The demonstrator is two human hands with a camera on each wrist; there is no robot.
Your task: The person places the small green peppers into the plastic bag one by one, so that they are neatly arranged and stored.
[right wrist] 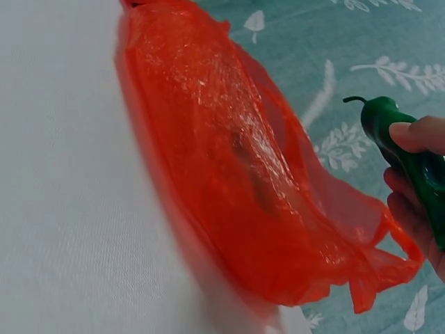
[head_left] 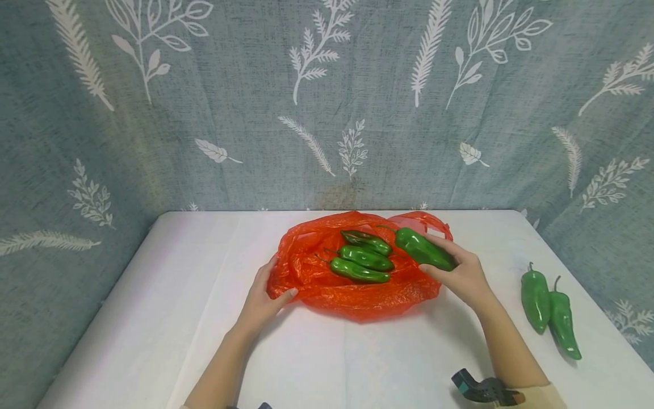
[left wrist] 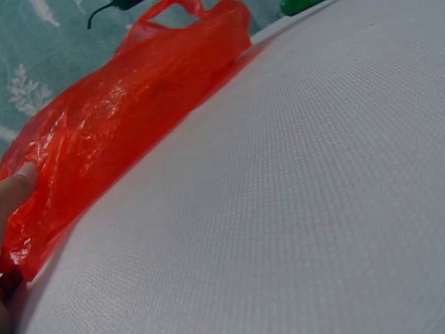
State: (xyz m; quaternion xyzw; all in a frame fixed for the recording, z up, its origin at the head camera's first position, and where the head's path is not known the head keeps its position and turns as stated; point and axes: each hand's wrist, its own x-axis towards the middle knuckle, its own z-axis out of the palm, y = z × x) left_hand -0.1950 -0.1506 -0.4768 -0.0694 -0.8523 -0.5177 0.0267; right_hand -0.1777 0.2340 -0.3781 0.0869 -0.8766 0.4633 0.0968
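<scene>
An orange-red plastic bag (head_left: 352, 301) lies spread on the table, its mouth facing up. Inside it three green peppers (head_left: 360, 270) are side by side, the rear one partly dark. My left hand (head_left: 263, 298) holds the bag's left edge, thumb in front; in the left wrist view the thumb (left wrist: 19, 182) lies against the plastic. At the bag's right side, my right hand (head_left: 460, 272) grips another green pepper (head_left: 421, 247) above the bag, its stem pointing left. The right wrist view shows this pepper (right wrist: 389, 125) between thumb and fingers.
Two more green peppers (head_left: 535, 298) lie together on the white table (head_left: 347, 363), to the right of my right arm. Behind the table and along its sides hangs a grey-green leaf-patterned cloth (head_left: 245, 102). The bag's handles (right wrist: 403, 261) stick out at its right end.
</scene>
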